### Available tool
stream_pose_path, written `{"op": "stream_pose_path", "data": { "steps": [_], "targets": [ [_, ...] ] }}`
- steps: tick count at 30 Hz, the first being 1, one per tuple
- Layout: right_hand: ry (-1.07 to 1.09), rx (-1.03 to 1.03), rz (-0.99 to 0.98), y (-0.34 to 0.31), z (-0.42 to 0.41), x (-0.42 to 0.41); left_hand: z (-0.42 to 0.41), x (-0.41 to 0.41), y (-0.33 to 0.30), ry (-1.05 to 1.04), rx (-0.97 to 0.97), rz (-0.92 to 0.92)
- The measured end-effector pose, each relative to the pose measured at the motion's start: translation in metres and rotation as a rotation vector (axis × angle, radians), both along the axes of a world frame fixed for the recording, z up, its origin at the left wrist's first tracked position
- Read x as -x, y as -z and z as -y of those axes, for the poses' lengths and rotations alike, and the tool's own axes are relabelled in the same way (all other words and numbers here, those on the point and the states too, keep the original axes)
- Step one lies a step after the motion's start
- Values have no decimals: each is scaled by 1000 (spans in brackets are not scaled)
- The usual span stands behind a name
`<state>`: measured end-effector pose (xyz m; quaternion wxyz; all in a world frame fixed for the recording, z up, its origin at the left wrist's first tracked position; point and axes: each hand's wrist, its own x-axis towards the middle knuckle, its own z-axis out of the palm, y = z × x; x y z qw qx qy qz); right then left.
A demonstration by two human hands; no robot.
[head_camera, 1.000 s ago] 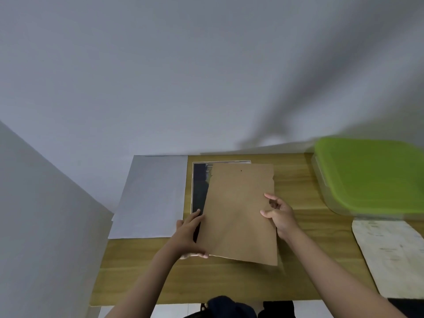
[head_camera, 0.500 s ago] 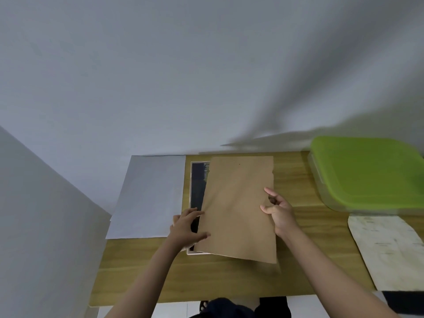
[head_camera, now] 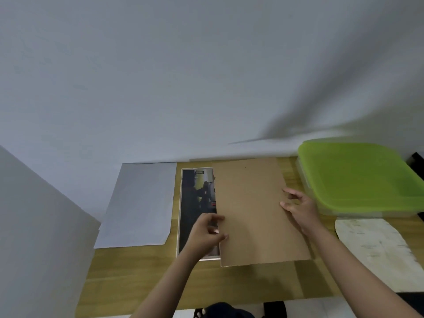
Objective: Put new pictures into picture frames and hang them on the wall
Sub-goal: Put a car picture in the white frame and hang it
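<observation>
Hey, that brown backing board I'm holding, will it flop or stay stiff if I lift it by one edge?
Probably stiff: the brown backing board stays flat past the picture frame. Likely light; the left hand and right hand grip only its edges.

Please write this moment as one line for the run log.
step: backing board off frame | left hand: grips brown backing board left edge | right hand: holds right edge | picture frame: flat on table, partly uncovered

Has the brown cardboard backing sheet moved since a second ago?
Yes. The brown cardboard backing sheet has slid right, toward the green-lidded plastic box, uncovering more of the dark picture in the frame beneath.
</observation>
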<state>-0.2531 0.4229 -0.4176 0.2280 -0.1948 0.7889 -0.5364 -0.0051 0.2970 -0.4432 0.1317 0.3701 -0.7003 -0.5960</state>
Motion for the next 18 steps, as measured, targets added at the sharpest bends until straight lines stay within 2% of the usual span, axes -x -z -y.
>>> {"op": "stream_pose_path", "data": {
  "steps": [2,4,8,13,18],
  "targets": [
    [-20,-32,-86,-11,-11,15,-15,16,-2,-26,-190,-81],
    [-38,-52,-139,-20,-22,30,-28,33,-2,-50,-301,-118],
    [-40,-111,-199,-29,-40,53,-51,61,3,-18,-320,-52],
    [-97,-186,-171,-27,-49,61,-66,78,9,20,-384,37],
    [-129,-203,-188,-15,-45,61,-72,79,8,-14,-287,137]
  ]
}}
